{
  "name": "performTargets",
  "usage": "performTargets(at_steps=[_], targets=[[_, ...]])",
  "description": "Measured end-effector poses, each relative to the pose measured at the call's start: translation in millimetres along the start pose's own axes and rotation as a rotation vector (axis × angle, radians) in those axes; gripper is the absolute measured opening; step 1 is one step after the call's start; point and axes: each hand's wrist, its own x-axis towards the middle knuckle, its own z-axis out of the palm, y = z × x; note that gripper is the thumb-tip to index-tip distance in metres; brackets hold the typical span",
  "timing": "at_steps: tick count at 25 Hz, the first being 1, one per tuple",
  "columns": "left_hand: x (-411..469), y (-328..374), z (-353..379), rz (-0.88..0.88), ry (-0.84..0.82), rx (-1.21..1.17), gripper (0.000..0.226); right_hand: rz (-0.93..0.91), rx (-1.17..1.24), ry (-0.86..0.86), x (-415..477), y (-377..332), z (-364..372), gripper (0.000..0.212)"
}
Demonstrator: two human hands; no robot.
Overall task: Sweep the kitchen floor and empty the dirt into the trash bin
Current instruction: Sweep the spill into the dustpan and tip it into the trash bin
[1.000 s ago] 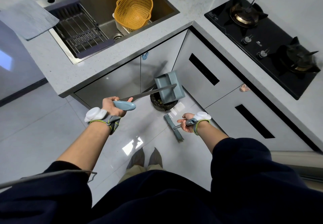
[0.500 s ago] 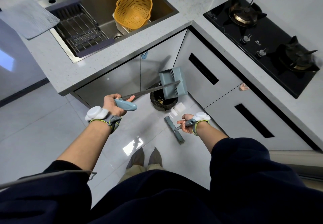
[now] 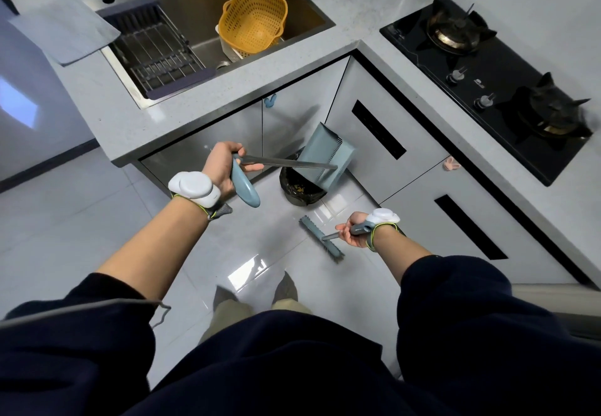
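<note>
While your left hand (image 3: 222,168) grips its long handle, the dustpan (image 3: 327,152) hangs tipped over the trash bin (image 3: 294,189) below the cabinets. Further right, your right hand (image 3: 353,230) clasps the broom (image 3: 320,238), head down at the floor (image 3: 97,220).

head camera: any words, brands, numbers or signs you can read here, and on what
None can be read.
Hob: a small white mark between its two knobs, too small to read.
Hob, far left corner: faint pale markings, too blurred to read.
</note>
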Motion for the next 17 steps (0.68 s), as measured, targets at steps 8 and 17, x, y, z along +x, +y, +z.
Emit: performTargets(at_steps=[8,17], targets=[[-15.0,17.0,-39.0,0.056,-0.108,0.213,0.031,-0.174,0.198,-0.011,-29.8,35.8,38.9,0.026],[-68.8,33.8,-123.0,0.084,-0.283,0.455,0.034,-0.139,0.215,0.119,-37.4,141.7,109.8,0.017]])
